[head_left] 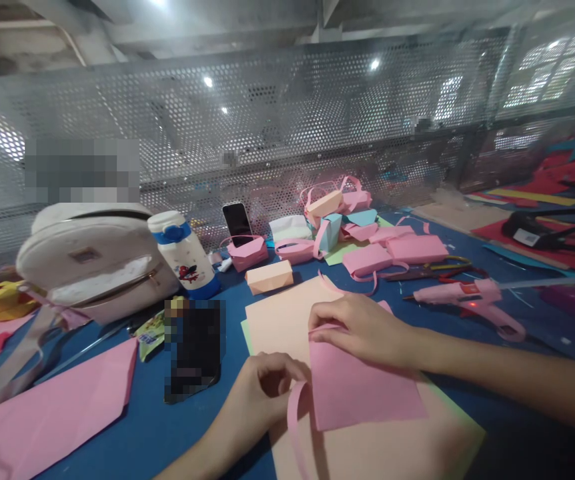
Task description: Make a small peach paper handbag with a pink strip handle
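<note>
A folded pink paper sheet (pixel 367 393) lies over large peach paper (pixel 280 313) at the lower middle. My right hand (pixel 355 327) grips its upper left corner, thumb and fingers pressed together. Just left of that sheet, my left hand (pixel 272 387) is closed in a pinch near its left edge. A narrow pink strip (pixel 295 427) curls down from the left fingertips. Green paper (pixel 455 440) shows beneath the peach paper. Whether the strip joins the pink sheet is hidden by the fingers.
A pink glue gun (pixel 467 295) and pliers (pixel 432 270) lie right. Small pink boxes (pixel 417 249) stand behind, near a perforated metal barrier (pixel 267 133). Toward the left are a bottle (pixel 182 257), a white backpack (pixel 92 260), a dark phone (pixel 197 347) and pink paper (pixel 62 413).
</note>
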Available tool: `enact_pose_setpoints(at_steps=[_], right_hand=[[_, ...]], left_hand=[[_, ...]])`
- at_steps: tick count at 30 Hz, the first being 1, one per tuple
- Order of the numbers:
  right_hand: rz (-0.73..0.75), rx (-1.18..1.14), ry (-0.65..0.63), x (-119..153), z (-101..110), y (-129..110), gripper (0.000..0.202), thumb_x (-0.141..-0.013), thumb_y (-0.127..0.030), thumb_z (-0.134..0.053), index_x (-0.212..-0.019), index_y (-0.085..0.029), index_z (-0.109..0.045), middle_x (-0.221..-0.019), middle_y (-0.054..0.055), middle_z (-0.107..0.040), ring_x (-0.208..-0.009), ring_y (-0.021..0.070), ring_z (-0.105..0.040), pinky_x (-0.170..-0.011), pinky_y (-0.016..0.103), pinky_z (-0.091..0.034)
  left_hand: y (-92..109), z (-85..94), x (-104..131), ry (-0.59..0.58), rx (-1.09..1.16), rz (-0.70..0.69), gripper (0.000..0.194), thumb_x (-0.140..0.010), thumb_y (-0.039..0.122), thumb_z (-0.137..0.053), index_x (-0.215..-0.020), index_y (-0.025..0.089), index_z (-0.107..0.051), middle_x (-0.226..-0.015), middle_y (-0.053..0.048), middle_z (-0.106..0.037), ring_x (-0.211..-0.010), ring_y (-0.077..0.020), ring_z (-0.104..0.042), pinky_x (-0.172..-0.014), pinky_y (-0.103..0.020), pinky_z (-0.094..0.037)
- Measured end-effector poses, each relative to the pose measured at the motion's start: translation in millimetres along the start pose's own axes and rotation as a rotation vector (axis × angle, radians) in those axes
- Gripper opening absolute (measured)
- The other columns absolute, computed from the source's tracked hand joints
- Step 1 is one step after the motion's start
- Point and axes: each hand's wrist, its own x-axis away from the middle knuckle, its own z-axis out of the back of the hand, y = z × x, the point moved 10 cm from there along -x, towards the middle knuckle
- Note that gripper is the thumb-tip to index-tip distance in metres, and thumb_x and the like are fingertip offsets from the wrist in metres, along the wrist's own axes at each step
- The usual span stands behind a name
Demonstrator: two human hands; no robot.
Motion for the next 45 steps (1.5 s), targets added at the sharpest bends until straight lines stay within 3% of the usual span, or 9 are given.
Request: enact_pose_setpoints(at_steps=[4, 10, 18, 38, 45], right_hand=[[0.014, -0.011, 0.0, 0, -1, -4, 0.01, -0.093, -0.022, -0.063, -0.085, -0.02, -0.07, -0.087, 0.0, -0.075, -0.079, 0.0163, -0.065, -0.068, 0.025, -0.038], [0.015, -0.02, -0.007, 2, -1, -5, 0.01, -0.092, -0.022, -0.064, -0.084, -0.02, -0.069, -0.086, 0.0, -0.075, -0.079, 0.0163, -0.066, -0.067, 0.025, -0.038], [0.016, -0.001, 0.01, 1, 4, -5, 0.011, -0.094, -0.024, -0.063, -0.085, -0.02, -0.068, -0.088, -0.001, -0.075, -0.081, 0.016, -0.064, -0.068, 0.025, -0.036], [0.015, 0.016, 0.027, 1, 7, -3, 0.011, -0.094, -0.024, -0.063, -0.086, -0.02, -0.069, -0.087, 0.0, -0.075, -0.078, 0.0162, -0.064, -0.066, 0.025, -0.036], [0.036, 0.012, 0.033, 2, 8, -5, 0.01, -0.094, -0.024, -0.063, -0.086, -0.021, -0.069, -0.086, -0.002, -0.074, -0.077, 0.0148, -0.063, -0.065, 0.024, -0.035]], left_hand=[[-4, -1.6, 1, -0.006, -0.004, 0.039, 0.014, -0.064, 0.023, -0.081, -0.072, 0.013, -0.075, -0.073, -0.005, -0.071, -0.066, -0.0153, -0.058, -0.064, -0.024, -0.042], [4, -0.4, 0, 0.018, -0.058, -0.014, 0.016, -0.069, 0.026, -0.078, -0.06, 0.014, -0.074, -0.053, 0.0, -0.06, -0.055, -0.0104, -0.046, -0.053, -0.02, -0.033], [0, -0.3, 0, 0.01, 0.019, 0.037, 0.021, -0.069, 0.029, -0.08, -0.06, 0.012, -0.072, -0.06, -0.004, -0.067, -0.058, -0.012, -0.055, -0.055, -0.02, -0.038], [7, -0.9, 1, 0.007, 0.031, -0.018, 0.004, -0.067, 0.016, -0.073, -0.066, 0.016, -0.077, -0.067, -0.004, -0.072, -0.065, -0.016, -0.064, -0.063, -0.023, -0.046], [3, 0.7, 2, 0.01, -0.107, -0.016, 0.009, -0.07, 0.022, -0.075, -0.065, 0.015, -0.077, -0.061, -0.004, -0.068, -0.061, -0.0141, -0.055, -0.059, -0.022, -0.039]])
